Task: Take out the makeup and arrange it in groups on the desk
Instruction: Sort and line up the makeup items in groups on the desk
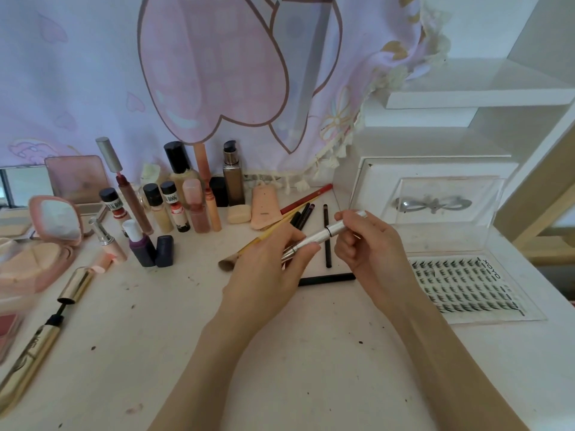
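A white and silver makeup pen [326,233] is held between both hands above the middle of the desk. My left hand [267,269] grips its lower silver end, and my right hand [367,241] pinches its upper white end. Behind them several pencils and thin black liners [326,241] lie on a white pad with a black edge [326,279]. A yellow-handled brush [249,247] lies slanted, partly hidden under my left hand. Bottles and tubes [174,203] stand grouped at the back left. Beige sponges [264,206] sit beside them.
An open pink compact [49,237] and a gold mascara [34,343], opened, lie at the left. A clear case of false lashes [466,284] sits at the right, in front of a white drawer box [435,175]. A cloth hangs behind the white desk [280,353].
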`<state>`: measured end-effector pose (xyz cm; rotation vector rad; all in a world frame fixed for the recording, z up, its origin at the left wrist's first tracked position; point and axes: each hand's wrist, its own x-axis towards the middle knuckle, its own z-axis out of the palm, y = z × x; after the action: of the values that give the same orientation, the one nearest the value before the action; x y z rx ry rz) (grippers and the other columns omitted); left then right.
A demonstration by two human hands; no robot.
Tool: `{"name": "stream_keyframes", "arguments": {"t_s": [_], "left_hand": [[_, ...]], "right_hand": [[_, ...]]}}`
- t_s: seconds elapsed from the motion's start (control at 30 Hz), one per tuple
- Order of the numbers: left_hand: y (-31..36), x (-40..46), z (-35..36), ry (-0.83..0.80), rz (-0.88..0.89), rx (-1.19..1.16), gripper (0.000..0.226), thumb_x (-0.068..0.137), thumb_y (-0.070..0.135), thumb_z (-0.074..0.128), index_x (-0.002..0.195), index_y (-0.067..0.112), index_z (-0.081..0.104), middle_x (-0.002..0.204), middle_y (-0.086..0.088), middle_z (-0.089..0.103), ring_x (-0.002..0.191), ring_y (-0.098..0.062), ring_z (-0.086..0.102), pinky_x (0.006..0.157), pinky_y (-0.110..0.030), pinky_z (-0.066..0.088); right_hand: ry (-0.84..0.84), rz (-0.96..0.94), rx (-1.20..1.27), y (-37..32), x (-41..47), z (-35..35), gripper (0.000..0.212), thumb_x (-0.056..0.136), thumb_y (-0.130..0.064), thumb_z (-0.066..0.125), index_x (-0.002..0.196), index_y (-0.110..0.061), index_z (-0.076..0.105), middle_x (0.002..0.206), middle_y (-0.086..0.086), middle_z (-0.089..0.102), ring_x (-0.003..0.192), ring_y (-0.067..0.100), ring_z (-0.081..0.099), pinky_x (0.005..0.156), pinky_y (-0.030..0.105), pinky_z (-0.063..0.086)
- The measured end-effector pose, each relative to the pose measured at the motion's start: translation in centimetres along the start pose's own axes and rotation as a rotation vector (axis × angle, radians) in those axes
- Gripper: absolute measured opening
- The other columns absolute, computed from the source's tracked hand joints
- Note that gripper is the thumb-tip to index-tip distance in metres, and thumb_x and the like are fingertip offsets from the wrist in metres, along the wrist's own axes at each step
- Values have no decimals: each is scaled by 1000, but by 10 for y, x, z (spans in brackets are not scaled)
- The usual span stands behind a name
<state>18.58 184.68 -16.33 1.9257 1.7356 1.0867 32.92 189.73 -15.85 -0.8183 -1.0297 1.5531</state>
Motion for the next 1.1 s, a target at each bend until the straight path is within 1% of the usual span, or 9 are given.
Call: {"name": "stream_keyframes", "arguments": {"t_s": [0.07, 0.13, 0.2, 0.3, 0.4, 0.6, 0.8, 1.0, 1.1], "left_hand": [[-1, 2, 1, -56, -52, 15, 19, 92, 42, 40, 88, 30, 54, 61, 9, 48, 54, -5, 44, 53, -21, 38], [1, 3, 2, -108, -67, 17, 19, 91, 44, 41, 94, 31, 54, 65, 7, 51, 57, -6, 46, 56, -22, 41], [1, 1, 2, -132, -82, -16, 14, 86, 48, 50, 96, 40, 43, 73, 5, 57, 60, -7, 51, 56, -19, 44], [0, 0, 4, -107, -82, -15, 20, 84, 47, 55, 84, 41, 35, 75, 5, 60, 62, -8, 54, 58, -23, 49], [1, 2, 2, -73, -85, 5, 11, 87, 46, 49, 83, 38, 43, 67, 6, 54, 55, -7, 47, 53, -19, 42], [-2, 5, 1, -14, -120, 23, 17, 90, 42, 46, 88, 27, 55, 65, 12, 48, 57, -5, 43, 52, -11, 32], [-5, 5, 2, 20, -71, 34, 16, 88, 39, 52, 100, 30, 57, 77, 23, 45, 76, -1, 45, 65, -12, 36], [-9, 6, -3, 29, -86, 98, 21, 88, 38, 55, 103, 26, 65, 84, 17, 47, 87, -8, 45, 85, -31, 43], [-10, 3, -11, 44, -83, 109, 19, 88, 35, 58, 102, 25, 65, 89, 11, 51, 84, -8, 46, 79, -20, 42]], "right_hand": [[9, -17, -7, 1, 1, 0, 17, 92, -3, 45, 79, -4, 55, 56, 2, 36, 53, 14, 31, 49, 26, 24], [23, -18, -61, 2, 1, 1, 15, 93, -10, 49, 79, -5, 53, 55, 0, 36, 51, 14, 31, 49, 26, 25], [45, 15, -122, 3, 0, 1, 19, 89, -20, 57, 77, -7, 51, 50, -2, 31, 46, 12, 24, 45, 24, 22], [68, 32, -121, 2, 1, 0, 18, 88, -14, 60, 72, -10, 52, 50, -2, 30, 45, 12, 22, 44, 23, 22], [62, 16, -51, 0, 1, 1, 13, 89, -7, 58, 76, -10, 54, 55, -2, 40, 50, 12, 33, 49, 22, 30], [74, -19, -33, -4, 1, -3, 10, 90, -8, 56, 85, -10, 64, 68, 0, 56, 64, 8, 52, 63, 21, 45], [74, -2, 0, -4, 0, -2, 15, 87, -6, 58, 100, -9, 65, 77, 0, 65, 74, 9, 61, 68, 21, 50], [100, -41, 29, -2, -2, 3, 21, 87, 1, 56, 106, -8, 61, 88, 4, 69, 81, 13, 66, 67, 20, 52], [109, -82, -53, 2, -2, 7, 22, 88, 2, 56, 108, -6, 59, 92, 7, 70, 82, 16, 67, 70, 23, 54]]}}
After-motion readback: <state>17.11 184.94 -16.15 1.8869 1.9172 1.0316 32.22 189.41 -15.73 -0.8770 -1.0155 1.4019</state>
